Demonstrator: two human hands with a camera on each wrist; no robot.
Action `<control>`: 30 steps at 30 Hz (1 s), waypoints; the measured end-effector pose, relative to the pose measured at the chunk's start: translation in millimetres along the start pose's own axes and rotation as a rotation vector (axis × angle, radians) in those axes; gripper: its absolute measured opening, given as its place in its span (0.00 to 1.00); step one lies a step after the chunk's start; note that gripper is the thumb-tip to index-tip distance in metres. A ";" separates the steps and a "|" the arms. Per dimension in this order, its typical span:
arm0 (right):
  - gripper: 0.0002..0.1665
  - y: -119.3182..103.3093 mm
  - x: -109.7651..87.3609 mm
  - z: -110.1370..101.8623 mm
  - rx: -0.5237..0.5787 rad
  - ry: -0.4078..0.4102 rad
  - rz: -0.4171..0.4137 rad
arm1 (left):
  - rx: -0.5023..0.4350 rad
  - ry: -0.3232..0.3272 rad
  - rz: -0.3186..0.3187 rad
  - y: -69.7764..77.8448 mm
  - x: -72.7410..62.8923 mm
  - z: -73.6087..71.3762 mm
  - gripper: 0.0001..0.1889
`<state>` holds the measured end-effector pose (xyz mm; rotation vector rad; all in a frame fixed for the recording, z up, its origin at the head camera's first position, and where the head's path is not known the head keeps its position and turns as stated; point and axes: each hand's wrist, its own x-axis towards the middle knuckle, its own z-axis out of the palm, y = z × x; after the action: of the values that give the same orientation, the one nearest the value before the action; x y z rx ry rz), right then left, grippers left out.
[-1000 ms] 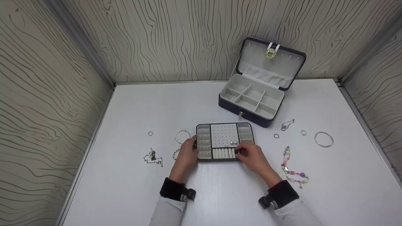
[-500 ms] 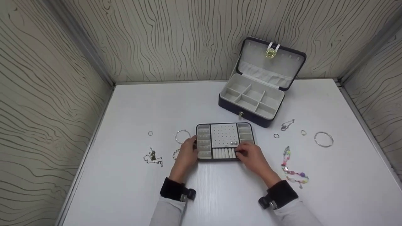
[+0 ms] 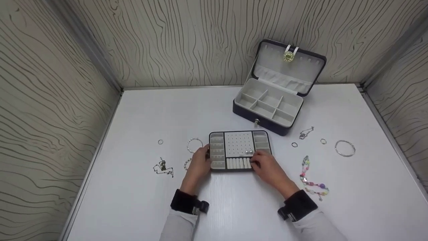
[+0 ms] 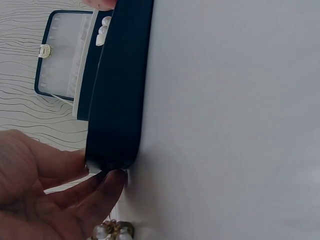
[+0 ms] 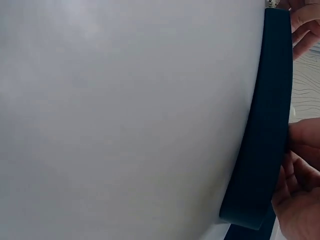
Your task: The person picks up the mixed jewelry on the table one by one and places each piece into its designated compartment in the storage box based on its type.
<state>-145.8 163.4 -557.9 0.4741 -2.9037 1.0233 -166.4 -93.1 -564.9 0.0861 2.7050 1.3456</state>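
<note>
Dark blue outside and pale inside, a jewellery tray (image 3: 230,170) lies on a white desk (image 3: 143,113). The left hand (image 3: 200,162) grips the tray's left end between thumb and fingers. The right hand (image 3: 268,166) has its fingertips drawn close together at the right end of the tray's white ring rolls (image 3: 238,163); whether they pinch anything cannot be told. Two pearl earrings (image 3: 247,152) sit on the tray's pinholed panel (image 3: 237,142). Behind the tray, to its right, stands an open jewellery box (image 3: 245,112). The work looks early: the earrings appear placed, while a beaded necklace (image 3: 311,184), silver chain (image 3: 303,135) and bangle (image 3: 344,156) right of the tray, and a pendant necklace (image 3: 163,165) left of it, seem left to handle. No brand, label or writing is readable.
</note>
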 end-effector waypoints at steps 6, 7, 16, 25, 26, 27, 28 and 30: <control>0.13 1.2 -5.3 -10.4 -0.014 -0.112 -0.042 | -0.024 -0.003 -0.009 1.3 -0.8 0.3 0.29; 0.15 2.4 -6.4 -12.9 -0.004 -0.131 -0.050 | -0.023 -0.002 -0.010 1.3 -0.7 0.4 0.30; 0.19 26.0 -17.7 -49.5 0.174 -0.138 0.017 | -0.027 -0.002 -0.034 2.0 -1.2 0.8 0.30; 0.27 75.3 -20.4 -105.6 0.126 -0.045 0.228 | -0.024 0.005 -0.012 0.6 -1.6 0.5 0.29; 0.29 82.8 -20.7 -111.3 0.097 -0.079 0.245 | -0.024 0.005 -0.012 0.6 -1.8 0.4 0.29; 0.32 90.2 -21.1 -116.8 0.064 -0.119 0.257 | -0.025 0.004 -0.015 0.6 -2.1 0.4 0.29; 0.34 98.0 -21.5 -122.2 0.029 -0.162 0.268 | -0.025 0.003 -0.016 0.6 -2.2 0.3 0.29; 0.37 112.9 -21.7 -131.4 -0.031 -0.231 0.286 | -0.018 -0.003 -0.015 0.4 -1.9 0.1 0.29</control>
<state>-168.0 333.7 -526.2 0.1888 -3.2612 1.0109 -164.5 -93.0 -564.4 0.0663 2.6849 1.3638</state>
